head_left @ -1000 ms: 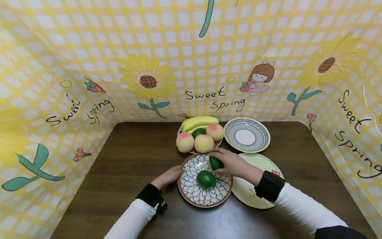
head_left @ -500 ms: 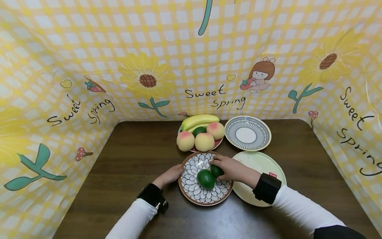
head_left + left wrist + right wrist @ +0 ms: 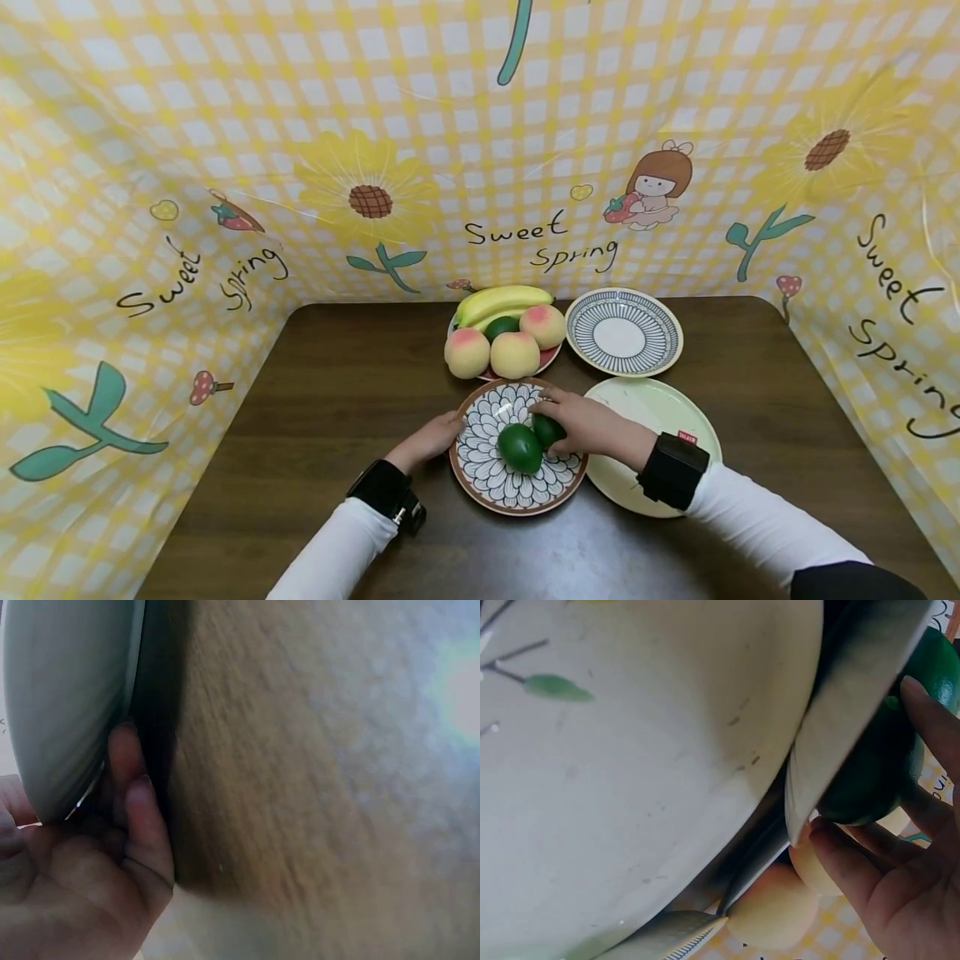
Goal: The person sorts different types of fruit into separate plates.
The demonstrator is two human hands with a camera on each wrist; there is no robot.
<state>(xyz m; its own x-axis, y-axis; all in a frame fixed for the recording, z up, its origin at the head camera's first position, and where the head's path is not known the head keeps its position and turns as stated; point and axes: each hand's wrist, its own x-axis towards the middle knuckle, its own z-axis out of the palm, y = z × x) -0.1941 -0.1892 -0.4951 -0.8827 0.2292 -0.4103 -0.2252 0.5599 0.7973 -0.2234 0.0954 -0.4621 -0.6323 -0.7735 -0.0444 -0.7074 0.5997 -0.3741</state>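
My left hand grips the left rim of a brown-edged petal-patterned plate. In the left wrist view its curled fingers reach under the plate's pale underside. Over the plate's right half, my right hand holds a dark green oval fruit, thumb and fingers round it. The right wrist view shows this fruit close to the plate's rim, partly hidden behind it. A second green oval fruit lies near the plate's middle, right beside the held one.
Behind the petal plate, a fruit plate carries bananas, several peaches and another green fruit. A striped plate stands at the back right. The pale green plate lies under the right wrist. Yellow checked cloth surrounds the table.
My right hand has brought its green fruit slightly down and right, close against the one on the plate. My left hand keeps its hold on the rim.
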